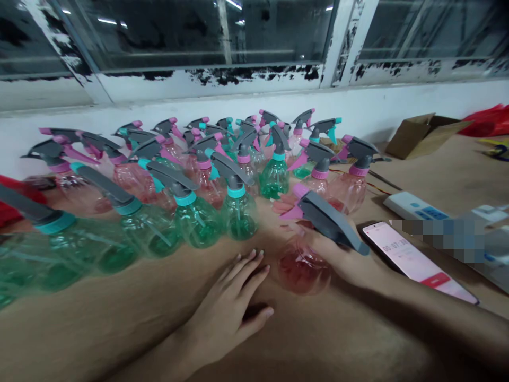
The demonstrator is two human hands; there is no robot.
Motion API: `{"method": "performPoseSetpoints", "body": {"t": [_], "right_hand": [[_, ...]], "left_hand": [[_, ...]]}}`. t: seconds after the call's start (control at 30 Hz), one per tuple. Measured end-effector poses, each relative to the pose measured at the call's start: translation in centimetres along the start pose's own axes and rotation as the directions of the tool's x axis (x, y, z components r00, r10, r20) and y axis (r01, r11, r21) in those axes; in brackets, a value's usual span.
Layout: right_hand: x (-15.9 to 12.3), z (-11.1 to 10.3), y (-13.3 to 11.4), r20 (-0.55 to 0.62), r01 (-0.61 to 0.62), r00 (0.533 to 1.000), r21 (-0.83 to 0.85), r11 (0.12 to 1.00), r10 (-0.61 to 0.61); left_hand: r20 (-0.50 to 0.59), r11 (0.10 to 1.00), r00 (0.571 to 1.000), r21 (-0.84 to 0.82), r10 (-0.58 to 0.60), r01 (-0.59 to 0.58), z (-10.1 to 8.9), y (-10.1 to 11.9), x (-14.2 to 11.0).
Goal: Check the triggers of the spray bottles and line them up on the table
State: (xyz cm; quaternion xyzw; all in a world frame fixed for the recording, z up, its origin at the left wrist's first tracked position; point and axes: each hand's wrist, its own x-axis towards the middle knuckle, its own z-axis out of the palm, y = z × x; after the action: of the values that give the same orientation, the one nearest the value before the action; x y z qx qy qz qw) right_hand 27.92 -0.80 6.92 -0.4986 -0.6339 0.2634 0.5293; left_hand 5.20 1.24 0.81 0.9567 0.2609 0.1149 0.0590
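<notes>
My right hand [324, 245] is wrapped around the neck of a pink spray bottle [304, 273] with a grey and pink trigger head. Its fingertips show, a little blurred, on the bottle's far side. The bottle's base is at or near the table top; I cannot tell if it touches. My left hand [234, 302] rests palm down to the left of it, fingers stretched and thumb apart, holding nothing. Ahead of the left hand stand a green spray bottle [239, 220] with a turquoise collar and another green spray bottle [198, 223].
Several more pink and green spray bottles crowd the table toward the wall. Right of my right arm lie a phone [413, 260] showing a timer and a white power strip [417, 207]. An open cardboard box [413, 140] and red plastic [487, 121] are at the back right.
</notes>
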Motion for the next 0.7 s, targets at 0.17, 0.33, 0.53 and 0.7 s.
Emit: {"method": "performPoseSetpoints", "body": {"t": [0.17, 0.33, 0.53, 0.7], "right_hand": [[-0.03, -0.05, 0.38, -0.002, -0.003, 1.0, 0.024, 1.0, 0.003], [-0.14, -0.06, 0.57, 0.034, -0.047, 0.998, 0.1, 0.994, 0.044], [0.12, 0.04, 0.29, 0.034, -0.064, 0.998, 0.065, 0.996, 0.062], [0.43, 0.28, -0.32, -0.017, -0.054, 0.998, 0.03, 0.998, 0.054]], "left_hand": [[-0.009, 1.0, 1.0, -0.011, 0.002, -0.002, -0.11, 0.01, 0.1], [0.0, 1.0, 1.0, -0.01, -0.004, 0.004, -0.19, 0.08, 0.11], [-0.012, 1.0, 1.0, -0.018, -0.01, 0.01, -0.08, 0.08, 0.04], [-0.019, 1.0, 1.0, -0.011, -0.003, 0.002, 0.05, -0.04, -0.01]]}}
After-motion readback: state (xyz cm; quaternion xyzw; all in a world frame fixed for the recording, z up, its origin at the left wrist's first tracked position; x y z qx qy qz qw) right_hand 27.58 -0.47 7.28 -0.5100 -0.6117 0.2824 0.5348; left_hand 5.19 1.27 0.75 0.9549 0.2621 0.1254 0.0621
